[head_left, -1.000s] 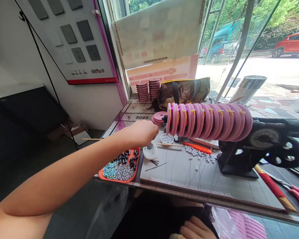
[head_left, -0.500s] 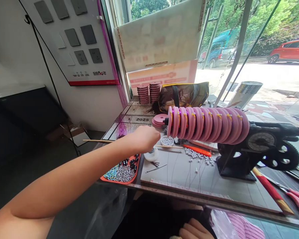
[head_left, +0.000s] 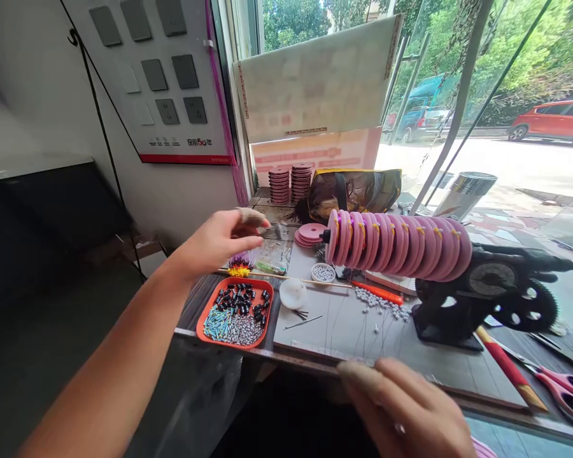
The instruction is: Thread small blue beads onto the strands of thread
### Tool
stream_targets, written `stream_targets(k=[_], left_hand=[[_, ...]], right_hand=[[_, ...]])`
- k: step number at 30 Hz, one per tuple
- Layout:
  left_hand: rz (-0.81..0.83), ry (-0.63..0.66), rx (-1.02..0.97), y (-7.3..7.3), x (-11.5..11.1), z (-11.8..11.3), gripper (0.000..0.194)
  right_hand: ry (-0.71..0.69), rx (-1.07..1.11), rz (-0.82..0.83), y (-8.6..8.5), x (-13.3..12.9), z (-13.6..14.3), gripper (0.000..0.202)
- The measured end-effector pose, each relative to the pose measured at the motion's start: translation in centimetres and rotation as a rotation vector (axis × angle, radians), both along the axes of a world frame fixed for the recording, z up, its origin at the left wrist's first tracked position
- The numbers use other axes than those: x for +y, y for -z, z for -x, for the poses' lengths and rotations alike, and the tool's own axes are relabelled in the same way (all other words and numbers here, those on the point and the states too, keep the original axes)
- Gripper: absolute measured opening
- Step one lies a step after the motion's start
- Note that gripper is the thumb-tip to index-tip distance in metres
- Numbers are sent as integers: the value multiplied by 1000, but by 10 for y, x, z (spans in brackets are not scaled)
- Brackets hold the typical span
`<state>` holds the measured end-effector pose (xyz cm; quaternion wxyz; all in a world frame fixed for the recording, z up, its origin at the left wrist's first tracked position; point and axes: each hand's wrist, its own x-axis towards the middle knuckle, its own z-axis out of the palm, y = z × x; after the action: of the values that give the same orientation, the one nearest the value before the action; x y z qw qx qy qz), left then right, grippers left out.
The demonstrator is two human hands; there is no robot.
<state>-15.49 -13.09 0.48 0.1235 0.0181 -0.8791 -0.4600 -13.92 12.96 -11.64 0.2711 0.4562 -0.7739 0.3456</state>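
Note:
My left hand (head_left: pixel 229 238) is held in the air above the left part of the table, thumb and fingers apart, with nothing visible between them. Below it lies an orange tray (head_left: pixel 201 331) with black pieces, blue-green sticks and silvery beads. A white round object (head_left: pixel 293 294) sits right of the tray, near a small white dish (head_left: pixel 323 282) of grey beads. My right hand (head_left: pixel 410 407) is raised at the table's front edge, its fingers bent and smeared by motion. A tiny shiny spot shows at it; what that is I cannot make out.
A black geared device (head_left: pixel 491 280) carries a row of pink discs (head_left: pixel 401 245). Loose beads (head_left: pixel 382 304), an orange-handled tool (head_left: pixel 379 292) and a thin stick (head_left: pixel 310 280) lie on the board. Scissors (head_left: pixel 561 381) lie far right. Stacked pink discs (head_left: pixel 302 183) and a bag (head_left: pixel 353 191) stand behind.
My left hand has moved left and up, away from the white round object, and its fingers have spread from a closed shape. My right hand has risen from my lap to the table's edge.

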Motion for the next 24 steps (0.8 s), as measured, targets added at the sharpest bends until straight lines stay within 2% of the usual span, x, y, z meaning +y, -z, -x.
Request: stream_targets(k=[1,3,5,7,9,11,13,15,19,24], left_hand=[[-308,-50,64,9,-5,-13,19],[-843,-122,64,34,-9,-41,13],[-1245,-208,42,62,-5,-66,21],[-1495,-308,26,86,5,-88,30],[-1619,-411,13,105,17,-107,33],[-1631,-486,13,117,27,-121,31],[-1568,-508,15,123,35,-133,27],[-1484,-497,-13,127,39,-141,20],[-1305,-466,-117,128,48,-149,11],[-1072,-524,-107,131,62,-152,18]], right_hand=[[41,20,-2,-11,-5,5,24],[157,111,-24,-26,-20,16,28],[275,162,-115,-35,-38,27,25],[385,99,-320,-39,-57,36,20],[444,-30,-570,-40,-72,42,20],[428,-123,-739,-39,-83,45,21],[390,-149,-801,-40,-86,45,20],[395,-157,-799,-41,-85,42,17],[525,-168,-717,-41,-81,36,20],[465,-190,-749,-33,-83,35,19]])
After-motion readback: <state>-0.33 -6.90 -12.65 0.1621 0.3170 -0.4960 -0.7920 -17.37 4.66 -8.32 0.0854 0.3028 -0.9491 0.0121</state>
